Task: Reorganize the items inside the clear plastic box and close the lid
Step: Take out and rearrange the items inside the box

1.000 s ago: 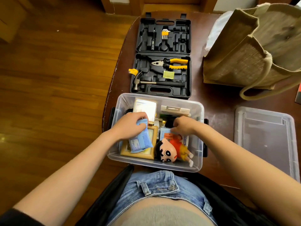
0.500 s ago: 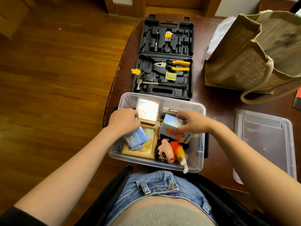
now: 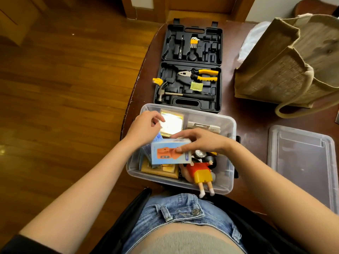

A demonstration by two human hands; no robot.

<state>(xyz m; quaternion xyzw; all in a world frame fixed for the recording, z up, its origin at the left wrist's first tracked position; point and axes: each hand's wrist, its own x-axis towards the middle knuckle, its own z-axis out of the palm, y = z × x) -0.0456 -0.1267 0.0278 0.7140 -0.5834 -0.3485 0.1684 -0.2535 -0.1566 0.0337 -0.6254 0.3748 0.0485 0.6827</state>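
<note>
- The dark brown table (image 3: 253,118) carries everything, with wood flooring to its left.
- A burlap tote bag (image 3: 286,59) stands at the far right corner, its handle looping down onto the tabletop.
- A black tool case (image 3: 190,66) lies open beyond the box, holding yellow-handled pliers (image 3: 200,75), a hammer (image 3: 181,94) and a set of hex keys (image 3: 194,42).
- The clear plastic box (image 3: 230,125) sits at the near edge of the table, right in front of the person, open and full.
- Its lid (image 3: 300,162) lies flat on the table to the right, apart from the box.
- Inside the box, a cartoon doll (image 3: 200,174) in a red shirt and yellow shorts lies with its legs over the near rim, beside a wooden picture frame (image 3: 161,171).
- The right hand (image 3: 203,142) grips a light-blue carton (image 3: 169,152) over the box, thumb on the front, fingers on top; the carton shows an orange device, and its side lettering is too small to read.
- The left hand (image 3: 145,128) hovers over the box's far left corner, fingers loosely curled and holding nothing that I can see.
</note>
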